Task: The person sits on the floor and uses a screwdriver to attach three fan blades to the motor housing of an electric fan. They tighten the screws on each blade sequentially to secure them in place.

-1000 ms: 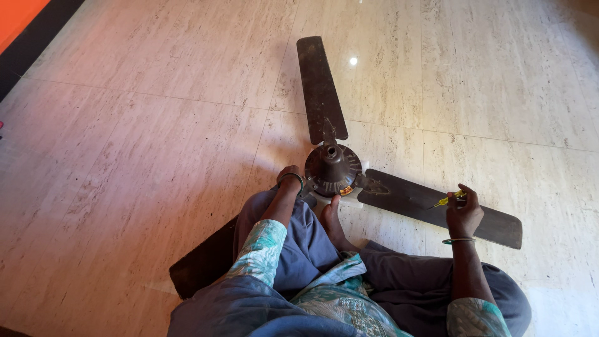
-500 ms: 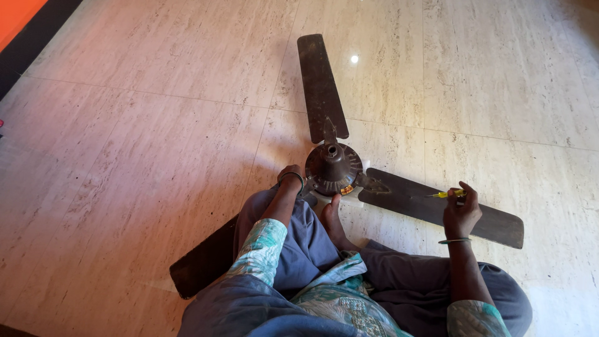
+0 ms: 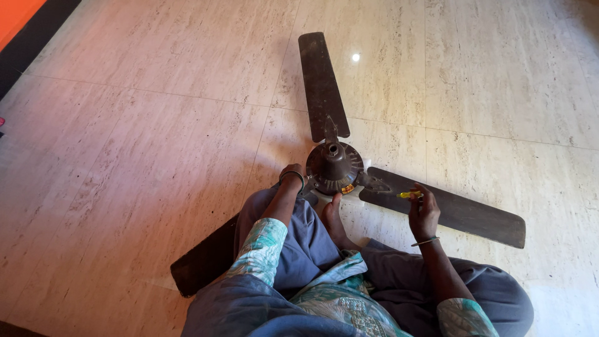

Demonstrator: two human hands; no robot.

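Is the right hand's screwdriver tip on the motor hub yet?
No: the right hand holds the yellow screwdriver over the right-side blade, short of the motor hub.

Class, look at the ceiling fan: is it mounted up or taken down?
Taken down. The ceiling fan lies flat on the tiled floor, its blades spread across the tiles, with a foot against its hub.
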